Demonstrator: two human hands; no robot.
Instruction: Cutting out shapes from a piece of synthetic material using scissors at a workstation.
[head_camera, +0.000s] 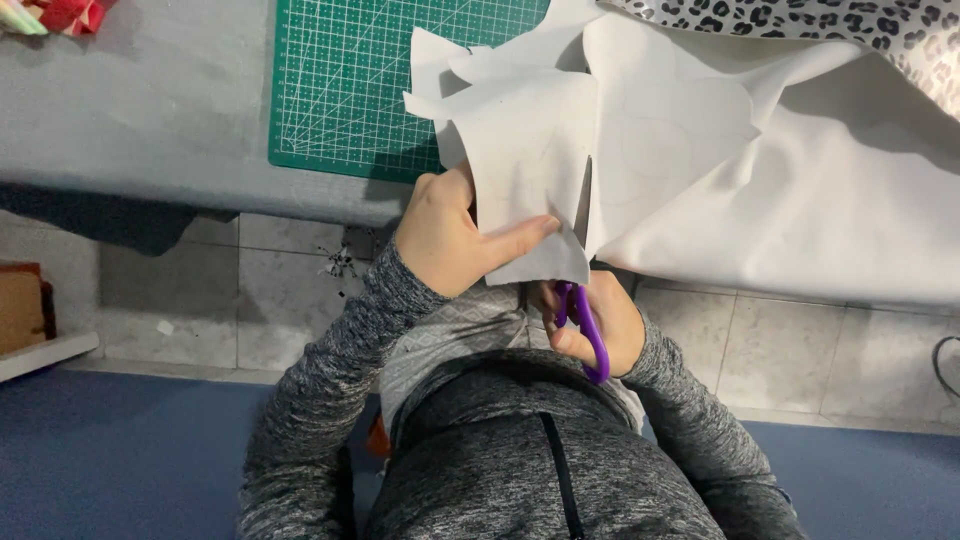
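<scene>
White sheet (540, 160) pinched by left hand (445, 240); right hand (590, 325) grips purple scissors (588, 325).

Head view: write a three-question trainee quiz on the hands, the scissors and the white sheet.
1. True or false: the left hand pinches the white sheet near its lower edge.
2. Which hand holds the purple scissors? A) left B) right C) neither
3. Fill in: the green cutting mat lies on the grey ___.

Key:
1. True; its thumb lies across the sheet's lower flap.
2. B; the right hand has its fingers through the purple handles, under the sheet. The blades are hidden behind the sheet.
3. Table; the mat sits on it, partly covered by the white sheet.
</scene>
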